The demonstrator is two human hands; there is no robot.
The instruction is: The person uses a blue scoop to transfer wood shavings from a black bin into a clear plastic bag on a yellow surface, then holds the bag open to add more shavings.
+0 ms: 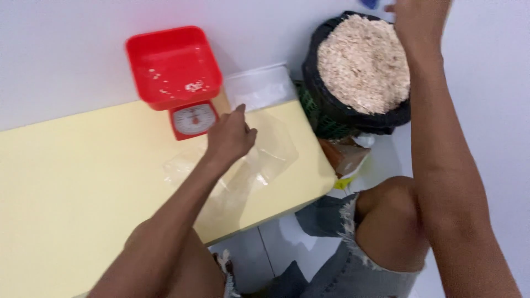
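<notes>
Hands are far apart here. The left hand (229,138) lies near the far edge of the pale yellow surface (72,182), its fingers curled down and pinching the top of a clear plastic bag (243,171). This bag is flat and wrinkled on the surface, and it reaches from the hand toward the near right corner. Just behind the hand, at the far edge, stands a red kitchen scale (182,83) with a round dial on the front and a square red tray on top; some small pale crumbs lie in the tray. To the right of the scale, touching the wall, there is a stack of clear plastic bags (259,88). The right hand (414,16) is raised beyond the right edge of the surface, over the far rim of a big black sack (331,105) that stands on the floor. The sack is full up to the top with pale flakes (361,63). The right hand is cut by the top border of the view, so I cannot tell if it is open or closed. Below the sack, the knees of the person in torn grey jeans (353,265) are seen over the white floor.
</notes>
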